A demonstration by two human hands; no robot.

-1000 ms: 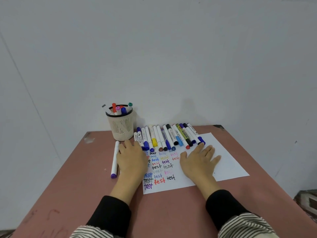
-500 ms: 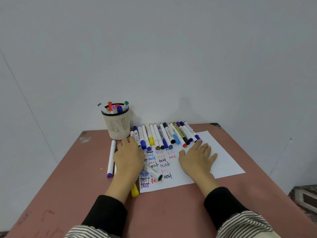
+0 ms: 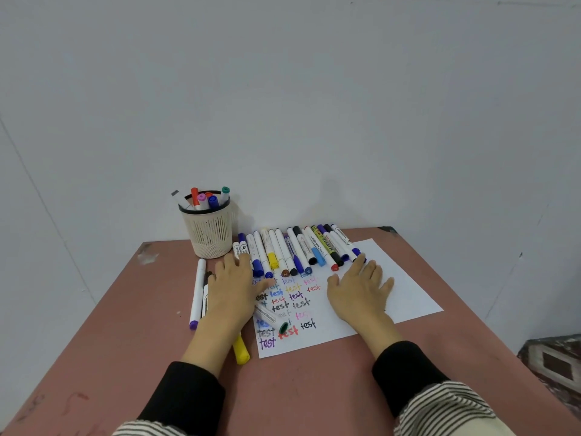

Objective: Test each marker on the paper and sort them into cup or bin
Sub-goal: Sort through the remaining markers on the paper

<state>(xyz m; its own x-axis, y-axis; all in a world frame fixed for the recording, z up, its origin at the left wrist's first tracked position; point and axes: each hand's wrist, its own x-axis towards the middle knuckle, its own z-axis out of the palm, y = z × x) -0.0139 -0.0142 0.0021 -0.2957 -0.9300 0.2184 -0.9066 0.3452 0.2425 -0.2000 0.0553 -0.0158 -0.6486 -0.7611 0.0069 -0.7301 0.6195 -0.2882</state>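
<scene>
Head view: both hands lie flat, palms down, fingers straight, gripping nothing. Left hand (image 3: 232,289) rests on the pink table (image 3: 125,341) at the paper's left edge, covering parts of several markers. From under its palm, toward the person, pokes a yellow-capped marker (image 3: 240,352); to the palm's right, a green-capped marker (image 3: 271,319) lies angled on the paper (image 3: 405,294) over the written "test" words. Just left of the hand: a purple-capped marker (image 3: 197,294) w/ a darker one beside it, partly hidden by the fingers. Beyond the fingertips, the row of markers (image 3: 295,250) lies side by side, caps toward the person, along the paper's far edge. Left fingertips touch the row's left end. Further out, left of the row, the mesh cup (image 3: 209,234) holds several markers upright. Right hand (image 3: 361,291) lies spread on the paper; its fingertips reach the row's right end.
</scene>
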